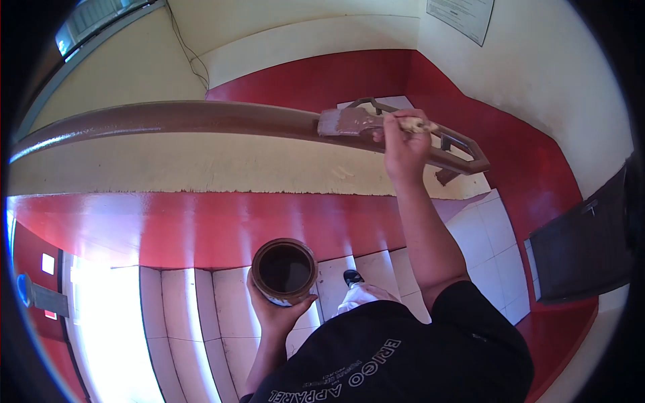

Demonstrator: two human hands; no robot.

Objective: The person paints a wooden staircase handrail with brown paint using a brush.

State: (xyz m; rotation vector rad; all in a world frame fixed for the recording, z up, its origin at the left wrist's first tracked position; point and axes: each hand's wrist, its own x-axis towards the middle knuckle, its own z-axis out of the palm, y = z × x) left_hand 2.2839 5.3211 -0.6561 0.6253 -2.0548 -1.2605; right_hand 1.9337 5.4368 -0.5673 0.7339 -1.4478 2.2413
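My right hand [406, 144] is closed round the pale handle of a paintbrush [346, 123]. The wide, paint-covered bristles lie against the brown handrail [228, 119], pointing left. Below the rail, my left hand [279, 314] grips an open paint can [285, 272] from underneath and the side. Dark brown paint shows inside the can, and its rim is smeared brown. The rail looks glossy at its far left end.
Tiled steps [235, 302] run below me, with my shoe [353, 277] on them. A red and cream wall [201, 218] stands under the rail. At the right is a dark door [581, 235]; a framed notice [462, 17] hangs at the top.
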